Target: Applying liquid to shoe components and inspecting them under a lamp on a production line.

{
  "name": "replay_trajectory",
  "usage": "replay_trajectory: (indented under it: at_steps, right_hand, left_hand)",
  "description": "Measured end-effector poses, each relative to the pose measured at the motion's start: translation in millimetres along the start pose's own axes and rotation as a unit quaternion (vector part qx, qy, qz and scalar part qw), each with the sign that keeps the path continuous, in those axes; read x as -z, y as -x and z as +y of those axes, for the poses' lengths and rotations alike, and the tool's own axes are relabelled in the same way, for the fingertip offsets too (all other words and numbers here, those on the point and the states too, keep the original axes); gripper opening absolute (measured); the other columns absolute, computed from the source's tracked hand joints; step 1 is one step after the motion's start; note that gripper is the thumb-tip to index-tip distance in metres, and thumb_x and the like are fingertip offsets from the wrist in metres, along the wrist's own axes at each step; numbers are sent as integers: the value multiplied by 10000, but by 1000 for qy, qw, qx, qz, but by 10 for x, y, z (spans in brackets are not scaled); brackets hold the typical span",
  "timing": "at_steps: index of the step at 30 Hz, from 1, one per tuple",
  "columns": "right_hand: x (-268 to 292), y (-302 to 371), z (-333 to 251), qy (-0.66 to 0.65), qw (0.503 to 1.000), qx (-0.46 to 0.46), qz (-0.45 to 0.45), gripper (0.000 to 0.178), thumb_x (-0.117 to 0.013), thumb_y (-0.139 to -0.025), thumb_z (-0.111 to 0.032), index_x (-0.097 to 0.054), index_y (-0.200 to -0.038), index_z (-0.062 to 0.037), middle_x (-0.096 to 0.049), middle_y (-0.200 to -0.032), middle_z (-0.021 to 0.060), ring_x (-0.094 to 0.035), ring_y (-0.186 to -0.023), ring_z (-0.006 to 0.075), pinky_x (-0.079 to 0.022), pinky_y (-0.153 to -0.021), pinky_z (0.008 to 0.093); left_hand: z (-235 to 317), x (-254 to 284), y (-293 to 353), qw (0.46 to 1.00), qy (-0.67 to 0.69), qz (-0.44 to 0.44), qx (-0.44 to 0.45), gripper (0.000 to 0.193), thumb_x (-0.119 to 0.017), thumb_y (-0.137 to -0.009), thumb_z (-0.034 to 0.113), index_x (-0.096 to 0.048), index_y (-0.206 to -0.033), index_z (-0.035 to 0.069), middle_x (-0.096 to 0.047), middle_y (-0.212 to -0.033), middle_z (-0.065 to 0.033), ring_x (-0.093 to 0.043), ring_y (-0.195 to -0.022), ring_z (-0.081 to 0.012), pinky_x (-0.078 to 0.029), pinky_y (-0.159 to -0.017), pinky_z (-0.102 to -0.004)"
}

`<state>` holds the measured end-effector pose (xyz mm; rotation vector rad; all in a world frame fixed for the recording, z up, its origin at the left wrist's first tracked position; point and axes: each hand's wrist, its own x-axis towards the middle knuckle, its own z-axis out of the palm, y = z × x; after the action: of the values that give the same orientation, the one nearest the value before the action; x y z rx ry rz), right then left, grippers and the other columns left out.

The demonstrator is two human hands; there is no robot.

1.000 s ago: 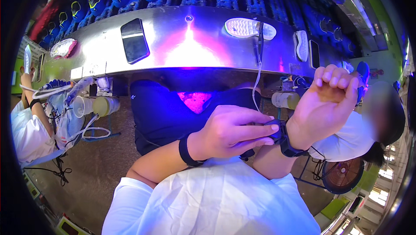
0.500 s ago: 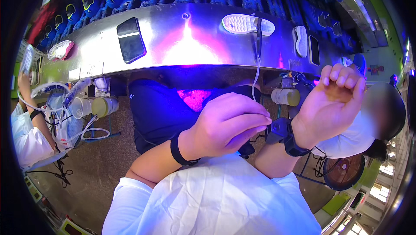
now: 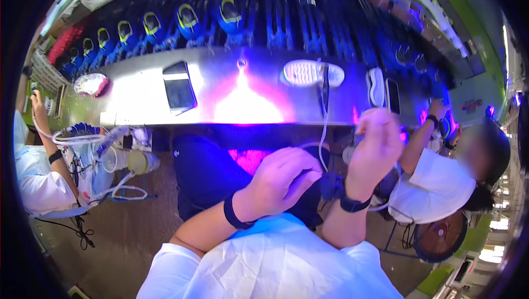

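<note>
My left hand (image 3: pixel 278 180), a black band on its wrist, is raised in front of my body. Its fingers curl toward the thumb in a loose pinch; what they hold, if anything, is hidden. Close to their tips, a small dark device (image 3: pixel 330 185) sits at my right wrist on a black strap (image 3: pixel 354 205). My right hand (image 3: pixel 377 142) is lifted before the bench edge, its fingers smeared by motion. Beyond it on the metal bench (image 3: pixel 212 67) lies a white shoe sole (image 3: pixel 303 73). A slim dark tool (image 3: pixel 325 87) lies across the sole, its white cable (image 3: pixel 325 144) hanging down.
A phone (image 3: pixel 179 88) lies left of a bright pink-white glow on the bench. Farther right are another white sole (image 3: pixel 376 87) and a second phone (image 3: pixel 392 96). Blue shoe uppers (image 3: pixel 189 20) line a rack behind. Co-workers (image 3: pixel 438 183) sit at both sides; a fan (image 3: pixel 441 235) stands right.
My right hand has lowered and moved left, turning as it goes. My left hand has dropped slightly, its fingertips drawing off the wrist device. The whole view has tilted upward.
</note>
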<state>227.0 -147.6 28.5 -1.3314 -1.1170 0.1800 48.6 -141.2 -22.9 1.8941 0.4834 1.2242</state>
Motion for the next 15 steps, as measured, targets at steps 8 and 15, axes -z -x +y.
replay_trajectory:
  at_steps: [8,15]
  right_hand:
    - [-486,394,613,-12,967,-104,-234,229,-602,-1002,-59,-713,-1197,-13,-730,-995,68,-672,-884,128,-538,-791,283]
    - [-1002,388,1112,52,961,-36,-271,321,-681,-901,-120,-654,-1205,-20,-702,-924,192,-691,-761,298,-529,-652,388]
  left_hand:
    - [-391,165,-148,948,128,126,264,315,-574,-1053,212,-674,-852,-9,-624,-701,-12,-554,-658,-63,-455,-617,-259]
    - [-1282,311,-395,953,-141,39,265,483,-581,-1002,465,-708,-919,7,-691,-761,-201,-709,-727,-347,-535,-668,-439]
